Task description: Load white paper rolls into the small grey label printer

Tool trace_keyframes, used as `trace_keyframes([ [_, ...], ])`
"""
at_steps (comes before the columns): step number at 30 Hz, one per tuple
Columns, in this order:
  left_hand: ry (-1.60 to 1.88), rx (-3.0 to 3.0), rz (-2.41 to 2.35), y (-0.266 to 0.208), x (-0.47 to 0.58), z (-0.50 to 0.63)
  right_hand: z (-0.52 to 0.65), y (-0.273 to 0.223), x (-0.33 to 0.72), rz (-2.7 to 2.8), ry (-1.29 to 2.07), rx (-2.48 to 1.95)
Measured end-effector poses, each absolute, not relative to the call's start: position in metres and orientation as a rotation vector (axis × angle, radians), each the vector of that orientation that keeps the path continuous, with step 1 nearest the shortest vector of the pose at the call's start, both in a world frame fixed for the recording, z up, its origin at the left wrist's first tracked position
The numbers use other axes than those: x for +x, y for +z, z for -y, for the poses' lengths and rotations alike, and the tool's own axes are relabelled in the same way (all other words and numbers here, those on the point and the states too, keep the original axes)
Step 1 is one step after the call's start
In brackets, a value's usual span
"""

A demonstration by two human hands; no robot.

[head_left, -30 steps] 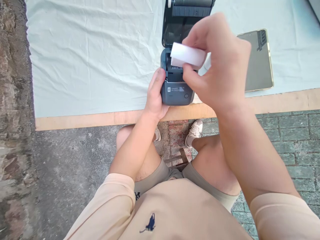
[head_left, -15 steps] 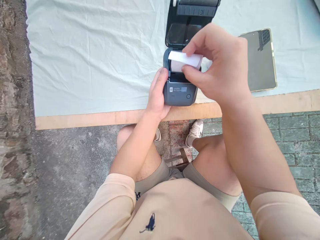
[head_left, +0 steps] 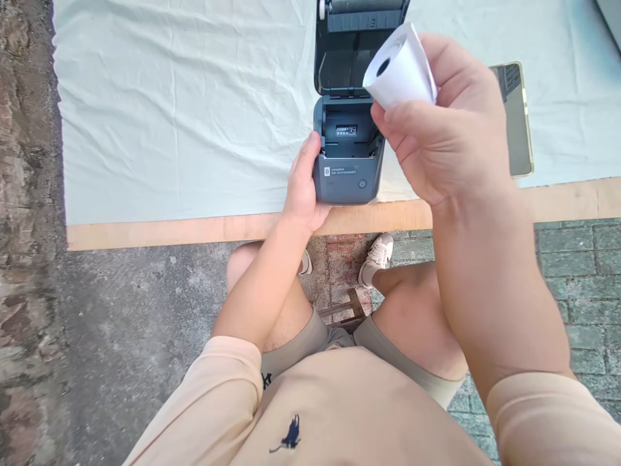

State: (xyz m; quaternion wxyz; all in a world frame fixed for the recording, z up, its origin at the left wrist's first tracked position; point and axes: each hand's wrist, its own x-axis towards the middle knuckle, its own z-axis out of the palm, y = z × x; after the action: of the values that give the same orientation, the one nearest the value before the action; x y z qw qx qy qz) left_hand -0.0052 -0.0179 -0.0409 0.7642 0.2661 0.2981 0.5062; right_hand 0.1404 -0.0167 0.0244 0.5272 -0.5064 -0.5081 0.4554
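A small dark label printer (head_left: 347,181) rests near the table's front edge, its lid (head_left: 339,65) swung up and back. Its paper bay (head_left: 347,133) is bare, with a small printed label on the floor of it. My left hand (head_left: 305,188) grips the printer's left side, thumb along the top edge. Above and to the right of the bay, my right hand (head_left: 446,123) is closed around a white paper roll (head_left: 402,71). The roll is tilted so its dark core faces left, and a loose paper end sticks up by my fingers.
A phone or tablet (head_left: 519,129) lies to the right, partly hidden behind my right hand. Pale cloth (head_left: 184,129) covers the table, with a wooden front edge (head_left: 194,232). A grey object (head_left: 610,19) shows at the top right corner.
My right hand has lifted the paper roll out of the printer's bay, up and to the right, and turned it. My left hand still holds the printer, which has shifted slightly left.
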Motion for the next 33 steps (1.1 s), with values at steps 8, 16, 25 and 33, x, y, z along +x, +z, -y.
trace_keyframes([
  [8,1.103,0.577,-0.677,-0.037,-0.005,0.019,0.024,0.023,0.139,1.623,0.542,-1.306],
  [16,1.169,0.617,-0.764,-0.037,0.001,0.023,0.027,0.025,0.131,2.033,0.099,-1.697],
  [25,1.216,0.635,-0.781,-0.031,0.003,0.026,0.027,0.034,0.133,2.049,0.187,-1.752],
  [33,1.224,0.653,-0.807,-0.032,0.004,0.028,0.025,0.035,0.122,2.199,0.14,-1.915],
])
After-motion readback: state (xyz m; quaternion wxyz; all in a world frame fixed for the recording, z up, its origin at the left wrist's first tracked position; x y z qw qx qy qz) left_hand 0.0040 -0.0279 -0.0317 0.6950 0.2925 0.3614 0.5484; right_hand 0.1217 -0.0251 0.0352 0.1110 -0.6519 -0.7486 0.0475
